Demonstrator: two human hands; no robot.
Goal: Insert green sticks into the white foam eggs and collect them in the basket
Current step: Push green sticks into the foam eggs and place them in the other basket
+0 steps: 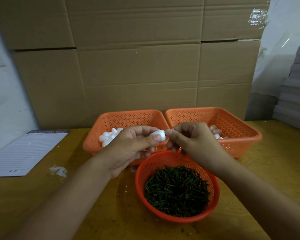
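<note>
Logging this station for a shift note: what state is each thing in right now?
Left hand: holds a foam egg.
Right hand: pinches a green stick at the egg's tip.
Round basket: holds loose green sticks.
Left square basket: holds plain eggs.
Right square basket: a few eggs inside.

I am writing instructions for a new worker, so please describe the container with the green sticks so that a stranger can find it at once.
Start at the yellowish wooden table in front of the cardboard wall. Two rectangular orange baskets holding white foam eggs stand side by side at the back; nearer the person, below the two hands, sits the stick basket. It alone is round, redder, and filled with short dark green sticks.
</note>
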